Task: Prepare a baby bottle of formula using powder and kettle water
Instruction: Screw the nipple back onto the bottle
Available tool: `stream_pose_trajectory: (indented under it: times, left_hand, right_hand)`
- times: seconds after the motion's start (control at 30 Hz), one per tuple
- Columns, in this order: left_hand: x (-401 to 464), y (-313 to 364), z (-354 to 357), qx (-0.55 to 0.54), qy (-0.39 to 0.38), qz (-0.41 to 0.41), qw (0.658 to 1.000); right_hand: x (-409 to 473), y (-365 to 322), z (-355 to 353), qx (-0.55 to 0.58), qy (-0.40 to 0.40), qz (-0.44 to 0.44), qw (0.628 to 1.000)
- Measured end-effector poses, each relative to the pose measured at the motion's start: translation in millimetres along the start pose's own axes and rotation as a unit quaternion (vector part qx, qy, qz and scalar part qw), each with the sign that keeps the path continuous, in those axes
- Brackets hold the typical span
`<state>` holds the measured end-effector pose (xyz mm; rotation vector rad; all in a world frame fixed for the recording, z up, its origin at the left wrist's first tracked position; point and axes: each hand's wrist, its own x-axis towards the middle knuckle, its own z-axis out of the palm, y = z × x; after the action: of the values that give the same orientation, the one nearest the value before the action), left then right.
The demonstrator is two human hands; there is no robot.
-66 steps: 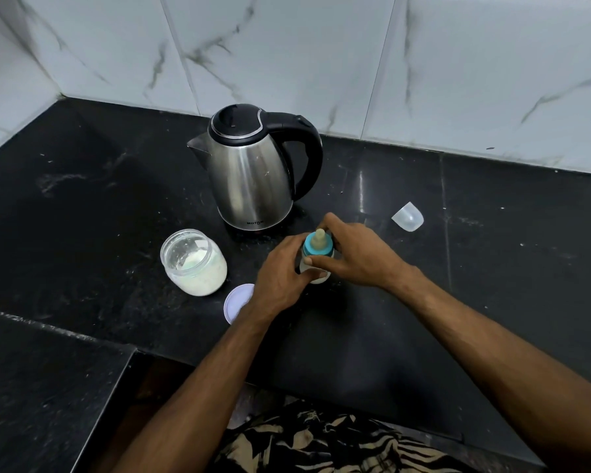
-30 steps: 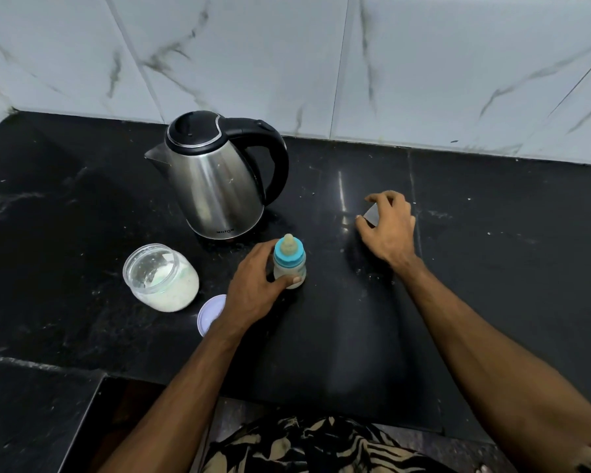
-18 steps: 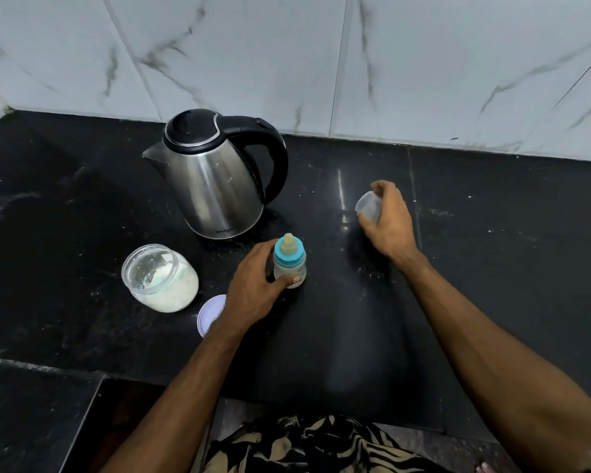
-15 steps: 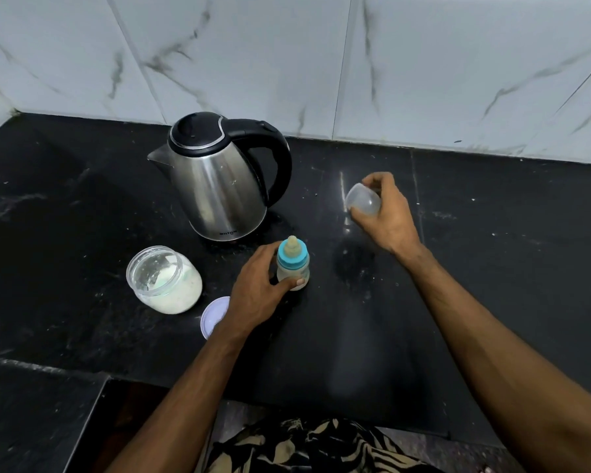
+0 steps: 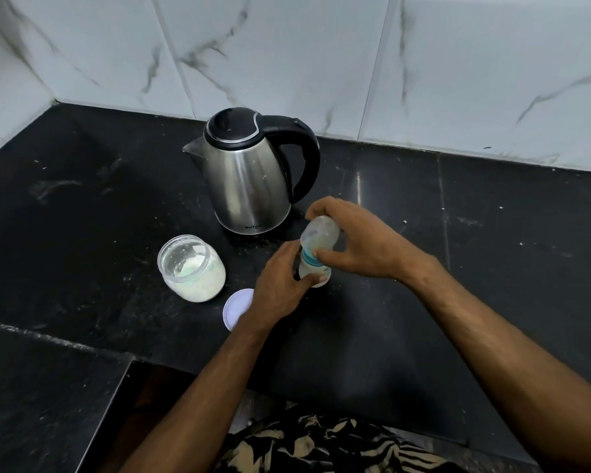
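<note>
One kettle (image 5: 249, 179), one powder jar (image 5: 192, 268), one loose lid (image 5: 236, 308), one baby bottle (image 5: 316, 268), one clear cap (image 5: 319, 235), and two hands at work on the black countertop (image 5: 82, 206). The bottle stands upright just in front of the kettle, right of the jar, its blue collar showing between the fingers. The left hand (image 5: 280, 285) wraps around the bottle's lower body, thumb across the front. The right hand (image 5: 359, 240) pinches the clear cap between thumb and curled fingers, holding it tilted over the top of the bottle; the cap covers the teat, and whether it is seated on the collar cannot be told. The steel kettle sits behind, black lid closed, spout left, handle right; small lettering near its base is too small to read. The glass jar stands open at left, white powder in the lower part, with a film of it on the inner wall. Its pale round lid lies flat beside it, partly hidden under the left wrist. White marble-veined tiles (image 5: 287, 52) back the counter, and a patterned black-and-cream garment (image 5: 321, 445) shows at the bottom edge.
</note>
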<state>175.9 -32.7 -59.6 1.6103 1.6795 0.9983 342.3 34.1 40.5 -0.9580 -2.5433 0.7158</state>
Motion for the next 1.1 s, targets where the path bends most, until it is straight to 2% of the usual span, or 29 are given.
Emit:
stream_pose_trajectory:
  times: [0.13,0.43,0.77,0.93,1.1]
  left_hand:
    - [-0.8,1.3,-0.2,-0.015,-0.003,-0.002,1.000]
    - [-2.5,2.0,0.3,-0.025,-0.003,-0.003,1.000]
    - [-4.2,1.5,2.1,-0.032,0.010,0.001,0.999]
    - [-3.9,0.4,1.6,-0.030,0.009,-0.008,0.999]
    - [-3.4,-1.6,1.8,-0.040,0.000,-0.008,0.999]
  right_hand:
    - [-7.6,2.9,15.5,-0.032,-0.001,0.016,0.999]
    - [-23.3,10.3,45.3,0.017,0.102,0.042,0.994]
    - [-34.8,7.9,85.6,0.080,0.176,0.067,0.979]
    - [-31.6,14.6,91.2,0.043,0.184,0.060,0.980]
    - [-30.2,18.3,96.9,0.063,0.192,0.062,0.977]
